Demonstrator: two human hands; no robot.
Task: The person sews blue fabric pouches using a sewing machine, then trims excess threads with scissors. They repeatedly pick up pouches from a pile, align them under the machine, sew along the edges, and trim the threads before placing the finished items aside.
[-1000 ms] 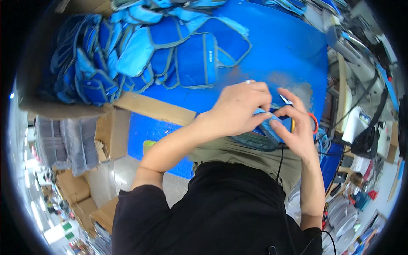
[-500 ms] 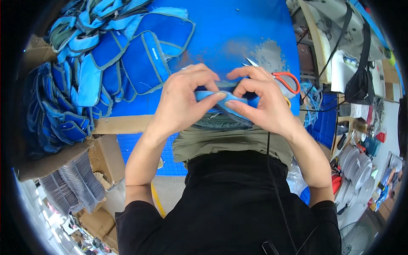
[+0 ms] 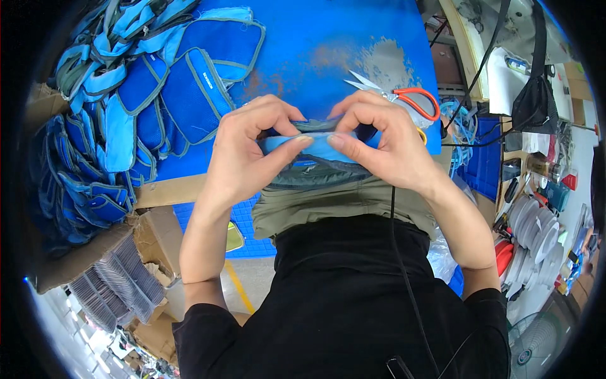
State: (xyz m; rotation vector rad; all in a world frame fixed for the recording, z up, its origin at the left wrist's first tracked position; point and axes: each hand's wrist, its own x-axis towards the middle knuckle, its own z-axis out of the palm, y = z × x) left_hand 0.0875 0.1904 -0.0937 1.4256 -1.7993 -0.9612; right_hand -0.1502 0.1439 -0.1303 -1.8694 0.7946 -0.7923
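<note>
Over the khaki trousers (image 3: 328, 201), the left hand (image 3: 245, 148) and right hand (image 3: 394, 139) both pinched a light-blue fabric piece (image 3: 320, 145). Just beyond, red-handled scissors (image 3: 404, 91) lay on the blue counter (image 3: 303, 35); farther left, grey-edged blue fabric panels (image 3: 189, 95) were heaped.

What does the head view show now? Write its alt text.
A person's left hand and right hand pinch a light-blue fabric piece between thumbs and fingers. Red-handled scissors lie on a blue table beside the right hand, with more blue fabric pieces piled at the left.
</note>
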